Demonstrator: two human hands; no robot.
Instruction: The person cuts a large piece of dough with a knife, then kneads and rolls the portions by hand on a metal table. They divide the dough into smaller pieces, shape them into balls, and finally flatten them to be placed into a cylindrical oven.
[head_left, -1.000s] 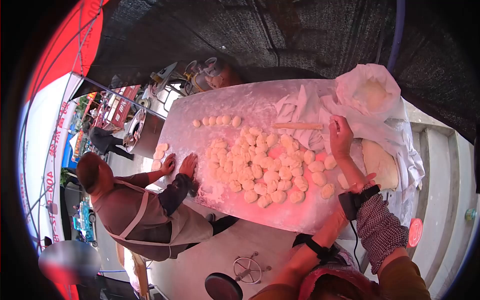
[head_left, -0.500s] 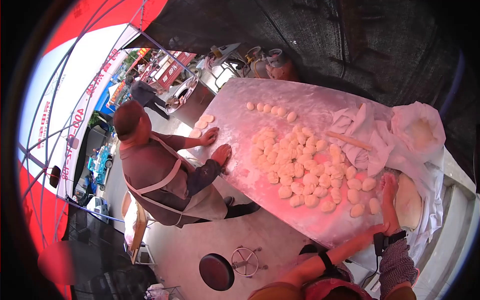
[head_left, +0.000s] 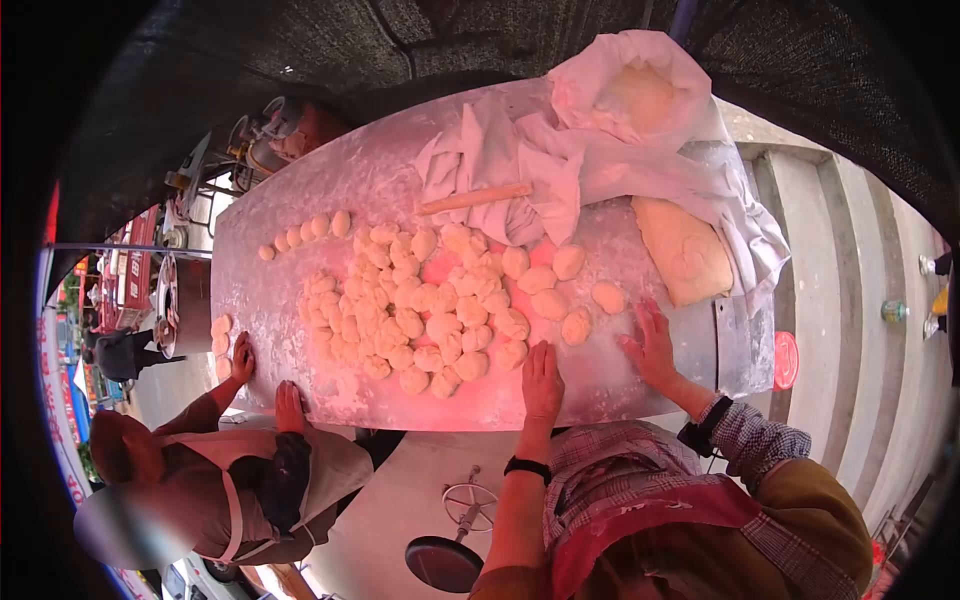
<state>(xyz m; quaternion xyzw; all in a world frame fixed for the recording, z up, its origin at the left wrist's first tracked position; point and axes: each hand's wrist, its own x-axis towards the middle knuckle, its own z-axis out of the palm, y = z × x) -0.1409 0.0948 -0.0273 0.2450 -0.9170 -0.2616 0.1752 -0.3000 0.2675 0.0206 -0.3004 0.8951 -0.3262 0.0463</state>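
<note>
My left hand [head_left: 542,385] rests palm down at the table's near edge, fingers stretched forward, just below the dough balls [head_left: 440,325]. To its right, my right hand [head_left: 653,350] is over the floured table with thumb and fingers apart, holding nothing. A few separate dough balls [head_left: 577,326] lie between and beyond my hands. Beyond my right hand, a large slab of dough [head_left: 684,250] sits partly under a white cloth [head_left: 640,170].
A rolling pin [head_left: 475,198] lies against the cloth. A sack [head_left: 640,85] with pale contents stands at the far right corner. On the left, a co-worker in an apron [head_left: 270,470] has both hands at the table edge. A round stool [head_left: 443,565] stands below; steps [head_left: 830,300] rise at right.
My view has swung to the right. My left hand, earlier at my right wrist, is now apart from it on the table by the dough balls.
</note>
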